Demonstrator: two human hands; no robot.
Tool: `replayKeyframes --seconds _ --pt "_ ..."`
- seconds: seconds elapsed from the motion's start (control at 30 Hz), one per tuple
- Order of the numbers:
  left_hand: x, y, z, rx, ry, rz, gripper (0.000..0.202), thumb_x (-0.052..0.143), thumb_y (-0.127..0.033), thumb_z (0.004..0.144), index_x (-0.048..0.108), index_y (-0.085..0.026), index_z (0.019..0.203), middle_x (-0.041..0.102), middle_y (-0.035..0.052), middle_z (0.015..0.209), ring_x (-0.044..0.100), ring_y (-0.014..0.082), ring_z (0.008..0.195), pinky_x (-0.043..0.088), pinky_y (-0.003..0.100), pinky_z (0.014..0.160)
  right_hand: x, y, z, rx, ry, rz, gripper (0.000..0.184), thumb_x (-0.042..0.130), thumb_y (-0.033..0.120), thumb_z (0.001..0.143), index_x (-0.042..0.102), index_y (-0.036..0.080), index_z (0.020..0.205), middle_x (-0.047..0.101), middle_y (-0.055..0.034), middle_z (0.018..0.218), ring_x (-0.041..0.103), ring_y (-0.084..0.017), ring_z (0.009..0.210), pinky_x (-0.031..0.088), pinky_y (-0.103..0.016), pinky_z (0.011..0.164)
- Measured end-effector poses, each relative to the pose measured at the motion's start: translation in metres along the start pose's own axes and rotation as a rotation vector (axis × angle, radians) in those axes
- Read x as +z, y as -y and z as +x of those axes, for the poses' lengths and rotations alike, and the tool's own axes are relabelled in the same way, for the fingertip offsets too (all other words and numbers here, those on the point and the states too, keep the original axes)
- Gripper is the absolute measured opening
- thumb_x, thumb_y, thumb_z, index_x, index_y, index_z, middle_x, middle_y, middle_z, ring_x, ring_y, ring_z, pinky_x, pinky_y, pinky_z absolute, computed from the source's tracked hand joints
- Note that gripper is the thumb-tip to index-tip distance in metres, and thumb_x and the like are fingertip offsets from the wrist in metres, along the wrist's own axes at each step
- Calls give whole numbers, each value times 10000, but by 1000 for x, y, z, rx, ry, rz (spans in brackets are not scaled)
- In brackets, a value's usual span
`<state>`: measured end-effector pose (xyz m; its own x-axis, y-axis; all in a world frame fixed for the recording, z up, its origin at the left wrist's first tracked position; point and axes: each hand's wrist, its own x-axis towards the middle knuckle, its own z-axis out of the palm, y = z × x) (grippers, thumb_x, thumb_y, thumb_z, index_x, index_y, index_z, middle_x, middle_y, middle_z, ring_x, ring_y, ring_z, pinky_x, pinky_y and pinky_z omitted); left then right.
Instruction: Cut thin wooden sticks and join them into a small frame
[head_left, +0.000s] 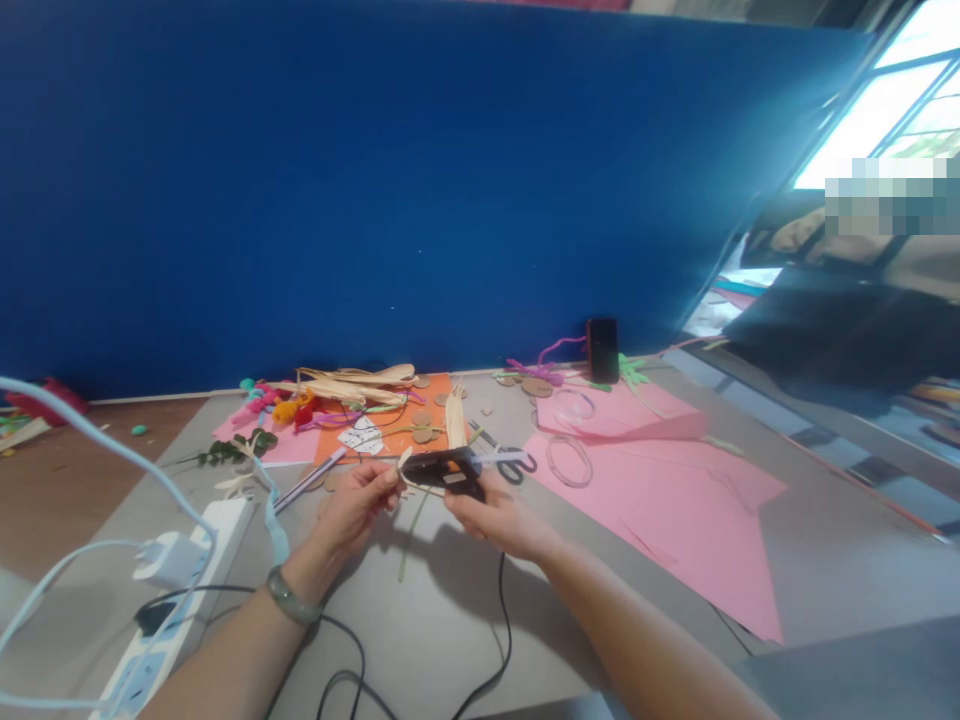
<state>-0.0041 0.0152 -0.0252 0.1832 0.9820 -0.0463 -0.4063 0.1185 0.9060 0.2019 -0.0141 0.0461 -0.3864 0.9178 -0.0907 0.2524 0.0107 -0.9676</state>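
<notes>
My right hand (499, 510) is wrapped round a black hot glue gun (442, 470). A translucent glue stick (504, 457) sticks out of its back end, and a black cord (504, 620) trails down over the table. My left hand (364, 500) pinches a small pale piece (406, 462) like dried husk, right at the gun's nozzle. The exact shape of this piece is partly hidden by the fingers and the gun. Grey-handled scissors (517, 465) lie just behind my right hand. A thin green strip (409, 540) lies below the gun.
A white power strip (225, 525) with plugs and cables stands at left. Pink paper (660, 500) spreads at right. Dried husks (352, 385), orange paper (394, 425) and yarn bits lie at the back, with a phone (602, 350) against the blue partition (420, 200). Another person (847, 300) sits at far right.
</notes>
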Motion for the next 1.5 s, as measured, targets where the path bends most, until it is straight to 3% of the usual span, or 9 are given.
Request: replayKeyframes --seconds 0.97,1.17,1.5 --pt "1 -2 -2 -17 -18 -45 176 744 -264 682 628 -134 701 630 -2 622 511 53 483 386 160 481 0 -9 4 -5 -91 88 113 519 238 733 530 182 831 419 78 469 394 -79 404 325 -197 407" --pt "3 -2 -2 -18 -31 -46 180 743 -267 674 627 -132 702 620 -3 610 509 59 480 389 166 477 0 -9 4 -17 -57 70 40 516 222 732 504 184 740 429 68 484 396 -72 410 324 -196 410" --pt "4 -3 -2 -28 -34 -57 166 742 -250 672 622 -137 685 611 -11 598 504 58 477 390 162 473 1 -11 4 -36 -70 41 45 516 227 749 508 183 755 437 63 492 404 -78 414 327 -202 417"
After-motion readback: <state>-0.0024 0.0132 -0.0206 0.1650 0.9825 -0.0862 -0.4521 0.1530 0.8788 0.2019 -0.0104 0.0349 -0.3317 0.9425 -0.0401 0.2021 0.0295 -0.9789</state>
